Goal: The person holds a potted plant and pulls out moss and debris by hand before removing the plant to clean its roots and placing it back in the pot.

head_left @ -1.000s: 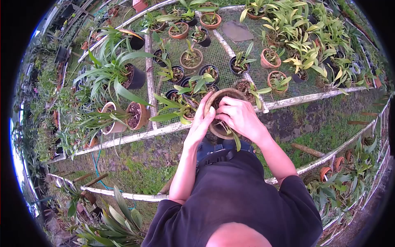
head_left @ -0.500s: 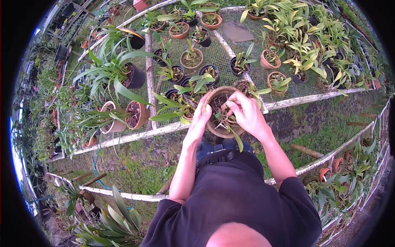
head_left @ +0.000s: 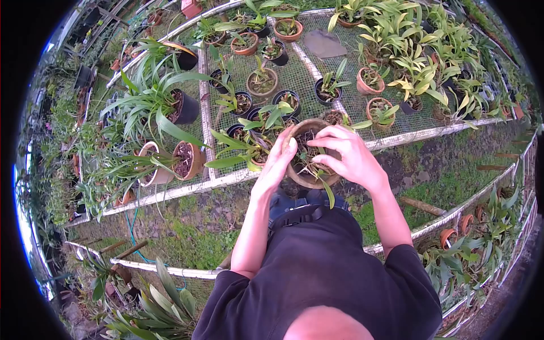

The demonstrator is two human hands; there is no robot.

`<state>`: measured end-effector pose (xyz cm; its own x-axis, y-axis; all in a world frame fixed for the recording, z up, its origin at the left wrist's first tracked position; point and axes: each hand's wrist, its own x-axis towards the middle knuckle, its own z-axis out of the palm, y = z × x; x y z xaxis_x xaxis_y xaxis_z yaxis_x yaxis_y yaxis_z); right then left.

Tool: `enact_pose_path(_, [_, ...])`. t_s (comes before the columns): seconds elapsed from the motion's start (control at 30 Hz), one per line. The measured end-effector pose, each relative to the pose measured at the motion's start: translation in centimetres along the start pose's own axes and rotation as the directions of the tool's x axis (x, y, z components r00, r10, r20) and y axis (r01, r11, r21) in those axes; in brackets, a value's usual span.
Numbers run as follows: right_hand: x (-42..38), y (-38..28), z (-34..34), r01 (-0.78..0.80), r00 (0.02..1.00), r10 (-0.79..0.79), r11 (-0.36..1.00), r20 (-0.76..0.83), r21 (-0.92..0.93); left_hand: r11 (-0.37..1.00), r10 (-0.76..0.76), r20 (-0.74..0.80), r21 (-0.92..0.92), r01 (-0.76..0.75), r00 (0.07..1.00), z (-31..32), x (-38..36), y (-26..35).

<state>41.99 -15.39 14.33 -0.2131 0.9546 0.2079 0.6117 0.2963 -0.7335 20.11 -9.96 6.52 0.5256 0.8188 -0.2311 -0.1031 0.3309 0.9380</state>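
A round clay pot (head_left: 305, 180) is held in front of my waist, tilted so its inside shows. My left hand (head_left: 276, 165) grips its left side, thumb on the rim and the other fingers mostly hidden behind. Dry roots and a small plant (head_left: 311, 165) fill the pot, and one long green leaf (head_left: 329, 194) hangs over the near rim. Over the right half of the opening is my right hand (head_left: 356, 157), its thumb and fingers apart above the roots. I see nothing between them.
Beyond the pot stands a wire-mesh bench (head_left: 294, 62) with a pale frame edge (head_left: 238, 177), carrying several potted plants. A broad-leaved plant (head_left: 246, 152) sits close to my left hand. A lower railing (head_left: 198, 273) and a blue hose (head_left: 132, 226) lie on the near side.
My right hand's thumb and fingertips were pinched together at the plant; now they are spread apart, and the hand has shifted slightly right. My left hand keeps its hold on the pot.
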Motion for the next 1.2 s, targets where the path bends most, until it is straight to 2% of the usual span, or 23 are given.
enact_pose_path(0.1, [0.9,1.0,2.2,0.12,0.991,-0.117,0.992,0.071,-0.048,0.999,-0.036,0.071,0.019,0.035,0.997,-0.1,-0.1,-0.1])
enact_pose_path(0.13, [1.0,1.1,2.5,0.121,0.988,-0.116,0.992,0.107,-0.042,1.0,-0.006,0.101,0.008,0.006,0.995,0.0,-0.1,-0.2])
enact_pose_path(0.27, [0.8,1.4,3.2,0.036,0.999,-0.037,0.998,0.023,0.046,0.999,0.035,0.114,0.013,-0.036,0.993,-0.1,-1.0,-0.1])
enact_pose_path(0.37, [0.6,0.9,3.4,-0.078,0.997,0.078,0.974,0.008,0.211,1.0,0.016,0.096,-0.02,-0.014,0.995,-0.5,-1.1,-0.5])
enact_pose_path(0.4, [0.7,0.2,3.0,-0.104,0.995,0.103,0.972,0.015,0.21,0.999,0.023,0.106,-0.032,-0.019,0.994,-0.6,-1.2,-0.4])
enact_pose_path(0.53, [-0.3,0.2,2.2,-0.164,0.966,0.226,0.912,-0.127,0.376,0.995,0.087,0.142,-0.058,-0.08,0.986,-1.4,-1.1,-0.8])
enact_pose_path(0.57, [-0.8,0.5,0.9,-0.161,0.96,0.221,0.939,-0.173,0.304,0.993,0.112,0.15,-0.06,-0.104,0.982,-1.6,-1.1,-1.0])
enact_pose_path(0.6, [-1.3,0.5,-0.2,-0.096,0.934,0.194,0.944,-0.3,0.314,0.989,0.111,0.148,-0.115,-0.094,0.983,-1.6,-1.2,-0.8])
enact_pose_path(0.67, [-2.7,1.4,-2.5,-0.152,0.843,0.268,0.951,-0.467,0.27,0.987,0.112,0.128,-0.132,-0.095,0.985,-1.8,-1.3,-0.4])
enact_pose_path(0.7, [-3.1,-0.3,-4.8,-0.383,0.828,0.358,0.923,-0.432,0.033,0.986,0.112,0.117,-0.14,-0.096,0.987,-2.0,-1.4,-0.3])
enact_pose_path(0.73, [-4.1,0.1,-5.2,-0.409,0.86,0.23,0.844,-0.455,-0.347,0.983,0.097,0.108,-0.166,-0.078,0.989,-2.1,-1.4,-0.3])
enact_pose_path(0.77, [-4.8,0.4,-5.4,-0.394,0.898,0.108,0.629,-0.427,-0.67,0.98,0.104,0.118,-0.18,-0.082,0.988,-2.2,-1.4,-0.2])
enact_pose_path(0.87, [-4.7,0.1,-5.1,-0.306,0.916,0.194,0.903,-0.351,-0.303,0.966,0.109,0.145,-0.248,-0.071,0.983,-2.0,-0.9,-0.1])
enact_pose_path(0.9, [-4.4,-0.4,-4.6,-0.26,0.927,0.203,0.954,-0.315,-0.152,0.969,0.114,0.148,-0.236,-0.077,0.982,-1.9,-0.8,-0.1])
enact_pose_path(0.97, [-3.7,-1.1,-3.4,-0.163,0.951,0.141,0.985,-0.277,-0.06,0.973,0.123,0.155,-0.212,-0.088,0.98,-1.6,-0.6,0.1])
enact_pose_path(1.07, [-2.5,-1.6,-1.7,-0.037,0.975,-0.015,0.973,-0.223,-0.226,0.981,0.097,0.169,-0.184,-0.065,0.981,-0.5,-0.9,1.6])
enact_pose_path(1.1, [-2.3,-1.4,-0.8,-0.063,0.975,0.013,0.973,-0.222,-0.221,0.984,0.1,0.176,-0.162,-0.072,0.979,-0.5,-0.9,1.6])
enact_pose_path(1.2, [-2.0,-1.0,0.5,-0.087,0.983,0.016,0.916,-0.181,-0.392,0.99,0.114,0.187,-0.099,-0.096,0.976,-0.5,-1.1,1.4])
